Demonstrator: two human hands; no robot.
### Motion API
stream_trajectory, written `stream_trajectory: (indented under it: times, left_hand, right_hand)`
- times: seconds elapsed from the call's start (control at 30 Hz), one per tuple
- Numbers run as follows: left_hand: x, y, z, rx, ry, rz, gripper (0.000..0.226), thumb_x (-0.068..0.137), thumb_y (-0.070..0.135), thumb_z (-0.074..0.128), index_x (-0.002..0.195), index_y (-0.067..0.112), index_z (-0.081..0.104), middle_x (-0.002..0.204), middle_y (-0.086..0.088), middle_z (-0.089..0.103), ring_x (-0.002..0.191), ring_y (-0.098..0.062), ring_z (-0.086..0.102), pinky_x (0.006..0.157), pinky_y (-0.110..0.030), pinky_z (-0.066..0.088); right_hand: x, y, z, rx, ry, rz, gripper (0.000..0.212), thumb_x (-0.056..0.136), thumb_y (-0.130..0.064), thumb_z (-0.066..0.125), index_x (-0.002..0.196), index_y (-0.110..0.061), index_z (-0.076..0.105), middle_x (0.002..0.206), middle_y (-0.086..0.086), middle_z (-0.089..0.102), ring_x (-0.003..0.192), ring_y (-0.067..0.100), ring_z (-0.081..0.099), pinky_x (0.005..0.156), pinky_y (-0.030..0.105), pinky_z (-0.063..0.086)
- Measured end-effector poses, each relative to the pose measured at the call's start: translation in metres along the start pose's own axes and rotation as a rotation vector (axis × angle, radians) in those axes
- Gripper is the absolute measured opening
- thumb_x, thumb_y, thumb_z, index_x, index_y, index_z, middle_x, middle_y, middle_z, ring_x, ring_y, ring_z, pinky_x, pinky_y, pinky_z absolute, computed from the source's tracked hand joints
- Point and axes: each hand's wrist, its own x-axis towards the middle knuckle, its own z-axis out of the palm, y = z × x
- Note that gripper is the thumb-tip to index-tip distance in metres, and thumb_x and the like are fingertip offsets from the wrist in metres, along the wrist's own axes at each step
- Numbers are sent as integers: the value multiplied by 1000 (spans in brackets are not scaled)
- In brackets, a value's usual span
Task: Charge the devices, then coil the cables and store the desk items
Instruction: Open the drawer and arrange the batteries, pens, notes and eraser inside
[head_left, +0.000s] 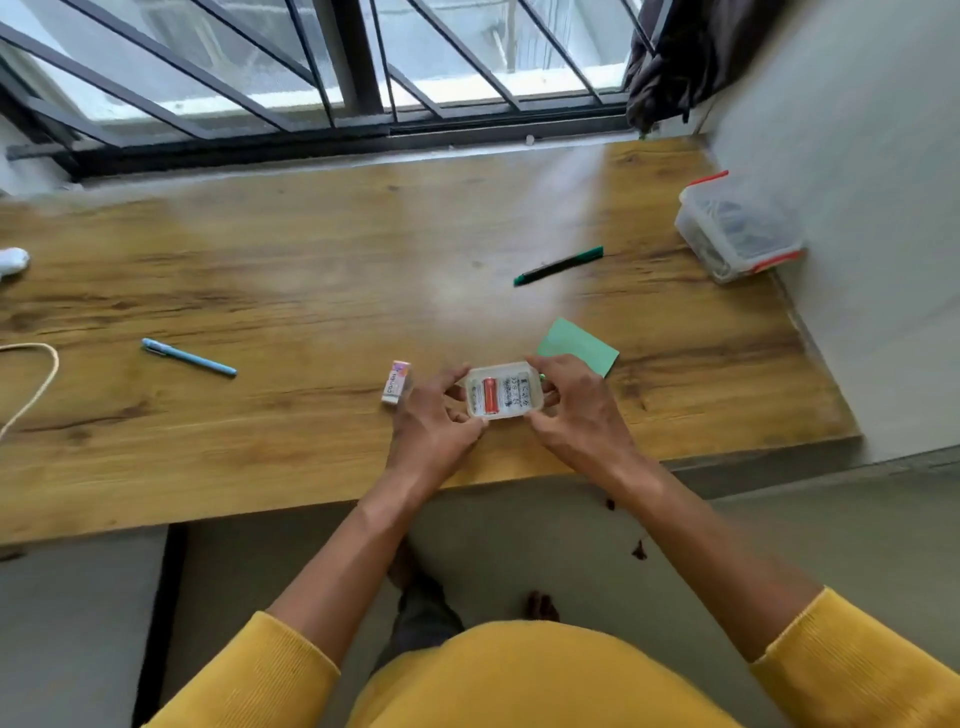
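Small clear case (504, 391): held just above the tabletop (311, 270) near the middle of its front edge, grasped at both short ends. Its long axis is laid left to right, roughly along the front edge. An orange cylinder and printed white items are seen inside it through the clear top; the cylinder's long axis runs front to back, across the case.

Left hand (436, 421): curled round the case's left end, thumb on the near side, fingers at the far side.

Right hand (574, 410): curled round the case's right end in the same manner.

Eraser (396, 383): white with a pink end, lying just left of the left hand, long axis pointing from front to back.

Green paper note (579, 345): lying flat just behind the right hand, one corner hidden by it.

Blue pen (188, 357): placed left of centre, well apart from the case, long axis slanted from far left to near right.

Green marker (558, 266): placed behind the note, long axis slanted upward towards the right back corner.

Clear lidded box (737, 228): set at the right edge against the wall, red clips at its ends; contents blurred.

Pale cable (36, 379): looped at the left edge.
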Motion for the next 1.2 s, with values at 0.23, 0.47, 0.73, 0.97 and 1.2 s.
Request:
stream_trajectory:
  times: [0.23, 0.47, 0.73, 0.97, 1.2]
  left_hand:
    - [-27, 7, 29, 43, 96, -3, 70, 79, 11, 86, 145, 17, 63, 127, -3, 71, 101, -12, 71, 85, -34, 64]
    - [-39, 11, 44, 8, 144, -112, 71, 79, 10, 85, 146, 20, 63, 118, -1, 73, 91, -15, 72, 86, -30, 62]
    - [-69, 6, 52, -56, 366, -194, 38, 87, 11, 76, 121, 24, 66, 108, 9, 72, 90, -3, 69, 81, -27, 58]
    - [-113, -25, 86, -814, 193, -880, 13, 100, 13, 57, 98, 9, 70, 89, -9, 72, 80, -23, 68, 69, -34, 55]
    - [-103, -60, 115, -1321, 159, -1222, 50, 109, 33, 32, 134, 1, 61, 135, -24, 63, 122, -42, 59, 104, -53, 46]
  right_hand:
    - [-21, 24, -8, -11, -14, -56, 67, 81, -5, 81, 144, -7, 58, 125, 15, 65, 109, 23, 66, 89, 37, 63]
    - [-27, 28, -10, 4, -41, -65, 66, 82, -4, 80, 145, -7, 58, 125, 17, 66, 108, 25, 65, 89, 37, 61]
    - [-51, 27, -8, 8, 133, -59, 53, 85, -14, 79, 132, -13, 54, 117, 11, 55, 96, 19, 59, 76, 24, 53]
    - [-112, 38, 8, 359, -190, 210, 10, 104, -29, 64, 101, -20, 68, 94, 1, 72, 81, 14, 70, 63, 22, 55]
    - [-114, 87, 44, 1169, -131, 1217, 19, 112, -18, 39, 121, -9, 53, 95, 16, 64, 81, 27, 62, 74, 40, 54]
